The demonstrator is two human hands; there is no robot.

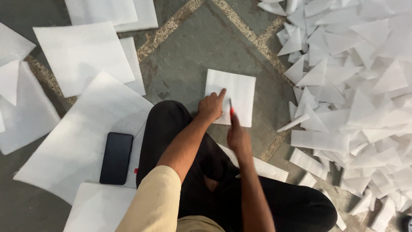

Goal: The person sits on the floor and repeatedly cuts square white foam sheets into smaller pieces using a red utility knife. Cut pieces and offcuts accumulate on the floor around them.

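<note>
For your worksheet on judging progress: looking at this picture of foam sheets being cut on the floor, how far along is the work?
Done: a big heap of cut pieces lies on one side. In hand: the left hand presses a small square sheet flat while the right hand draws a red-handled cutter across it. Left: several large uncut sheets on the other side.

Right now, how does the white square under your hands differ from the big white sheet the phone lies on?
The white square is small and lies flat on bare grey floor; the big white sheet is far larger and overlaps other sheets. The left hand presses on the square while the right hand holds a red-handled blade to it; the big sheet carries only a black phone, untouched. Both look like the same thin white foam.
</note>
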